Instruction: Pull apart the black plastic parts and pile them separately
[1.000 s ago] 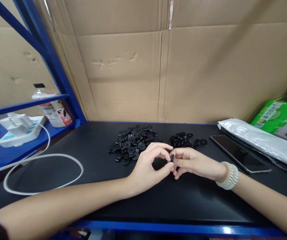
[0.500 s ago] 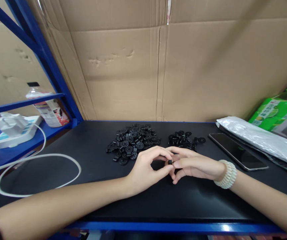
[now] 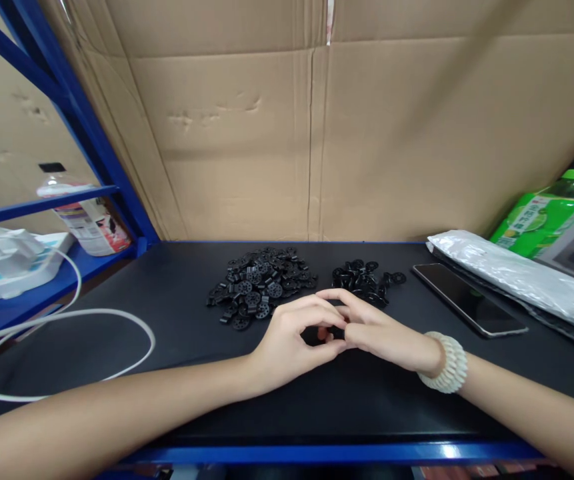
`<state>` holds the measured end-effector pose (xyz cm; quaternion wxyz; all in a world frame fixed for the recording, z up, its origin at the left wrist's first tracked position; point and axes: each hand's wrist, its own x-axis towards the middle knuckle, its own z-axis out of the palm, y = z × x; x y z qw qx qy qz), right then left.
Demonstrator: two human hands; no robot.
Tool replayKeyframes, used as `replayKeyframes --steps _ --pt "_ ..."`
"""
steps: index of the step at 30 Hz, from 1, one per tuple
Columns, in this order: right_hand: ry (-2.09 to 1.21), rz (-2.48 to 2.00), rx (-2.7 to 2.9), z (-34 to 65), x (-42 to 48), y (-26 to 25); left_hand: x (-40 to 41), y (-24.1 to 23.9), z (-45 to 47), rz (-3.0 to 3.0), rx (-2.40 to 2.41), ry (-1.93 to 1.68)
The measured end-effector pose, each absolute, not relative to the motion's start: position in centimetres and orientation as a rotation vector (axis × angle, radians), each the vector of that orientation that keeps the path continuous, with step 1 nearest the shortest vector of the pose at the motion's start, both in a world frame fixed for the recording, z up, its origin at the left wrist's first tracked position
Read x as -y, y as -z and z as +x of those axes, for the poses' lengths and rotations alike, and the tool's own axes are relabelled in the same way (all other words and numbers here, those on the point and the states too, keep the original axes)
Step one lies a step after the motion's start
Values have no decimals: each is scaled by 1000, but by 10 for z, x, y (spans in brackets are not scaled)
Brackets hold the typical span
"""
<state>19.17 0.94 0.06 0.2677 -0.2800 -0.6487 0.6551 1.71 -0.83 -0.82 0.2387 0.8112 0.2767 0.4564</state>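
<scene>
My left hand (image 3: 289,337) and my right hand (image 3: 384,330) meet fingertip to fingertip above the front of the black table. Between the closed fingertips they share a small black plastic part, now almost wholly hidden by the fingers. A large heap of black plastic parts with round, holed discs (image 3: 261,283) lies just beyond my left hand. Behind my right hand is a smaller pile of black disc-shaped parts (image 3: 361,277), with one part sticking out at its right side.
A phone (image 3: 469,299) lies right of the piles, beside a silvery plastic package (image 3: 521,273). Farther right is a green-labelled bottle (image 3: 541,217). A white cable (image 3: 151,337) loops over the table's left side. A blue rack (image 3: 127,207) holds a bottle (image 3: 89,223) and a power strip (image 3: 27,267).
The right hand has turned over the left fingertips, and its lower fingers have curled in. The small black part, visible earlier, is now covered. The whole view has shifted slightly.
</scene>
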Motion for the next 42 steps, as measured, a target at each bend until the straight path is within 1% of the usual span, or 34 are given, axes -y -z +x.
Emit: replayKeyframes --steps 5,8,12,16,22,25,26,28,31,33,34,37,42 --pt "-1500 -776 1992 189 -3 -2 8 9 22 2235 -701 -1185" --pt "-1457 -776 2048 188 -1 -4 7 10 24 2231 -695 -1155" --pt "-1495 -757 2098 189 -2 -8 7 9 24 2234 -707 -1124" --pt "-1532 -745 2096 192 -6 -7 8 8 21 2200 -732 -1175" --pt "-1859 -593 1823 196 -14 -2 1 8 11 1864 -840 -1224" --pt "-1859 -588 1749 201 -20 -5 -3 9 11 1688 -814 -1348" --pt "-1799 -602 1803 204 -22 -8 -3 9 11 1669 -817 -1400" --pt "-1570 -654 1981 210 -26 -12 -3 10 12 1704 -823 -1465" --pt "-1010 -782 2192 221 -33 -18 -1 11 13 1833 -834 -1457" --pt "-657 -861 2216 231 -41 -19 1 11 13 1890 -874 -1446" --pt "-531 -901 2198 236 -46 -20 1 11 12 1912 -899 -1445" --pt "-373 -1008 2135 250 -61 -19 3 10 11 1971 -946 -1426" --pt "-383 -1145 2219 260 -71 -16 4 10 11 2018 -974 -1359"
